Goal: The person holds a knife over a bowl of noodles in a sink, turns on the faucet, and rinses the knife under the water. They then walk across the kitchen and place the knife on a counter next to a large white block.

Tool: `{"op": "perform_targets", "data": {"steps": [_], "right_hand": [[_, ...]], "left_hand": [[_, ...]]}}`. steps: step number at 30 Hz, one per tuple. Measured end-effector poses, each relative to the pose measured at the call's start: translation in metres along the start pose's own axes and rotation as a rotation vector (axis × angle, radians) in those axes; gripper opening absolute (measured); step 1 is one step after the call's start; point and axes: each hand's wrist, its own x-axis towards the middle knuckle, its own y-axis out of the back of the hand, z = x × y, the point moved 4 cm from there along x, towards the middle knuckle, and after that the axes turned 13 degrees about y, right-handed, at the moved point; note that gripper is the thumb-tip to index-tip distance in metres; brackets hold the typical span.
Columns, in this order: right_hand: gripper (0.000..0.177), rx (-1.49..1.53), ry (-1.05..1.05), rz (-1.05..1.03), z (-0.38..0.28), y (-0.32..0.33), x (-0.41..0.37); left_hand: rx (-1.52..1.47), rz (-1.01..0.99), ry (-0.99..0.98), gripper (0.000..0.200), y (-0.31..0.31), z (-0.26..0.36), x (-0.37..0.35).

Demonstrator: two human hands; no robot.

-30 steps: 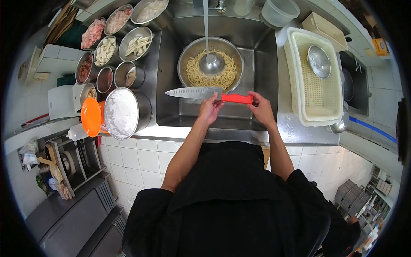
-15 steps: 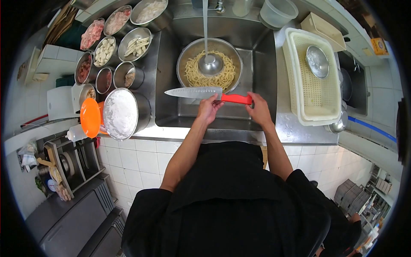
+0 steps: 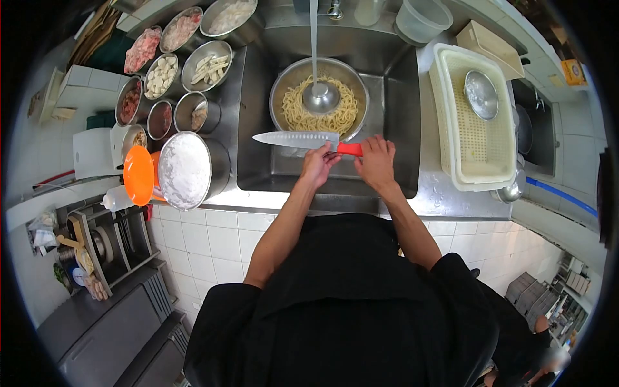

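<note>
Over the sink (image 3: 264, 168) a large knife (image 3: 296, 138) with a red handle lies crosswise, its blade pointing left. My left hand (image 3: 316, 165) pinches it where blade and handle meet. The fingers of my right hand (image 3: 378, 161) are wrapped over the handle. Just beyond the blade, a metal bowl (image 3: 278, 106) of noodles (image 3: 296, 119) sits in the sink. A round metal ladle (image 3: 321, 97) rests on the noodles, its long handle running up to the far edge.
Left of the sink stand several metal containers of food and a large pot of white powder (image 3: 185, 169). An orange lid (image 3: 138, 175) is beside it. At right lies a pale basket (image 3: 477, 145) holding a metal bowl (image 3: 481, 95). Another person (image 3: 516, 335) is at lower right.
My right hand has moved left along the red handle and now covers its end with the fingers. The left hand's hold looks the same. The other person's arm has shifted at lower right.
</note>
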Motion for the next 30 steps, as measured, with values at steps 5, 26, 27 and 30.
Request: {"op": "perform_targets", "data": {"steps": [5,26,27,30], "right_hand": [[0.034,0.131,0.137,0.013,-0.009,-0.009,0.010],[0.035,0.234,0.012,-0.028,0.000,-0.020,0.014],[0.035,0.235,0.019,-0.028,0.001,-0.020,0.017],[0.034,0.180,-0.010,-0.054,0.005,-0.016,0.021]], "left_hand": [[0.031,0.019,-0.022,0.019,0.004,0.004,-0.002],[0.105,-0.030,0.002,0.018,0.009,0.009,0.003],[0.117,-0.029,-0.012,0.019,0.013,0.013,0.003],[0.138,-0.015,-0.020,0.020,0.012,0.022,-0.007]]}}
